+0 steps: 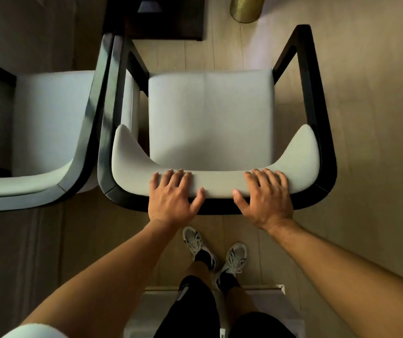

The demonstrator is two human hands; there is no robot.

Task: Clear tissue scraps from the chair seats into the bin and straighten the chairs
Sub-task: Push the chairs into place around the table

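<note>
Both hands lie on the padded top of the backrest (220, 184) of the chair (211, 118) straight ahead, at its near edge. The left hand (173, 193) rests palm down, its fingers nearly straight and spread over the pale cushion, the thumb angled out to the right along the near rim; it holds nothing. The right hand (265, 195) lies the same way just to the right, fingers laid flat over the pad, thumb pointing left toward the other thumb, with a stretch of bare cushion between the two. Neither hand curls round the frame. The chair's pale seat (211, 123) lies beyond the hands, framed by dark armrests (315, 113) that run away on both sides and join in a dark curved back rail under the palms. A second chair (49, 132) of the same make stands close on the left, its dark arm just beside the first chair's left arm. On the far side stand a dark piece of furniture (166, 23) and, to its right, a brass-coloured cylinder (246, 8). The wooden floor (371, 93) runs beneath, and the person's trainers (216, 254) stand near, behind the chair back.
</note>
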